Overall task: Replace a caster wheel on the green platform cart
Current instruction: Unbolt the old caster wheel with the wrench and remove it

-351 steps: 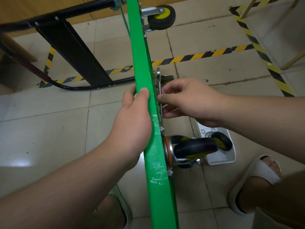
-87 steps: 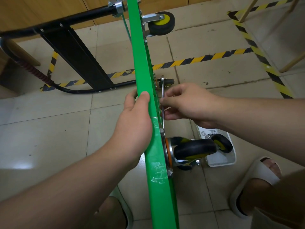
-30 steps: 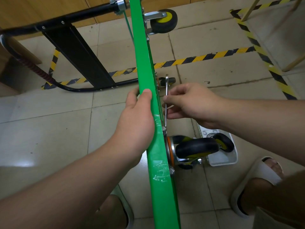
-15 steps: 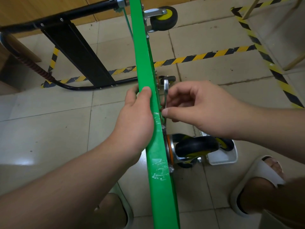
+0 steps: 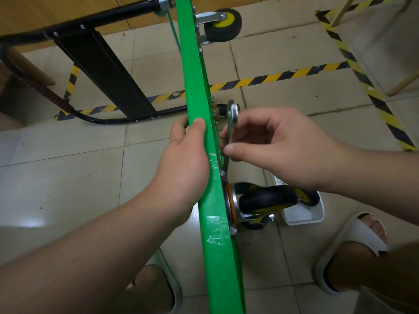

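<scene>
I see one green cart deck (image 5: 204,132) standing on edge on the floor. My left hand (image 5: 183,164) grips its top edge. My right hand (image 5: 278,150) pinches one wrench (image 5: 232,118) against the underside. Two caster wheels are mounted, the near wheel (image 5: 267,199) and the far wheel (image 5: 223,24). A third wheel (image 5: 311,198) lies in one white tray (image 5: 303,217).

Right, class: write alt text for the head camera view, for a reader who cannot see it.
A person's left hand grips the edge of a green cart deck stood on its side, while the right hand holds a wrench beside a black caster wheel.
</scene>
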Demonstrator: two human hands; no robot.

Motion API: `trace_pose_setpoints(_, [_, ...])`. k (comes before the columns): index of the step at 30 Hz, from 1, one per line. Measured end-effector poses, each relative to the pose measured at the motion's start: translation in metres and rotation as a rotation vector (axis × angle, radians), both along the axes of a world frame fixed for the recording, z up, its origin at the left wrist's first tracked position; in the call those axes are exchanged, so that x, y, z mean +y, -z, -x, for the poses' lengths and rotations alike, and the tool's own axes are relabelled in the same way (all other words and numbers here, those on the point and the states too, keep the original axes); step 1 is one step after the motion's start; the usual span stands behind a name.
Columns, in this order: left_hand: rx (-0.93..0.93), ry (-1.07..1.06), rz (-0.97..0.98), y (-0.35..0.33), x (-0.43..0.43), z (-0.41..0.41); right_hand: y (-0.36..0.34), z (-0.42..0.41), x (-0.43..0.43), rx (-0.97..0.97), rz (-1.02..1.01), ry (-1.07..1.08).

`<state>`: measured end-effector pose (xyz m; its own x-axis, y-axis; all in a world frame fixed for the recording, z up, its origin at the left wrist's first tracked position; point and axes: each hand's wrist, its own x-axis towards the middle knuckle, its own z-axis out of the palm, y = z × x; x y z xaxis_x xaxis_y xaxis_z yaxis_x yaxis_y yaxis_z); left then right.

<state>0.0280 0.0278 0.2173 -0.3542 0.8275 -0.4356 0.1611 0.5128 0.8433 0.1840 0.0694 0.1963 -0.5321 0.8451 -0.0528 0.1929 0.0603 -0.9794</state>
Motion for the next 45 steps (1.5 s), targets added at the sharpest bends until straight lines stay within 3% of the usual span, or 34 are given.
trace_pose_setpoints(14, [-0.005,0.025,0.025,-0.002,-0.001,0.001,0.014,0.011,0.027,-0.006,0.349,0.375])
trace_pose_setpoints(33, [-0.013,0.009,0.020,-0.001,-0.001,0.001,0.035,0.027,0.033,-0.062,0.350,0.299])
trace_pose_setpoints(45, [-0.011,0.022,0.007,-0.002,-0.001,0.001,0.040,0.025,0.036,-0.073,0.552,0.380])
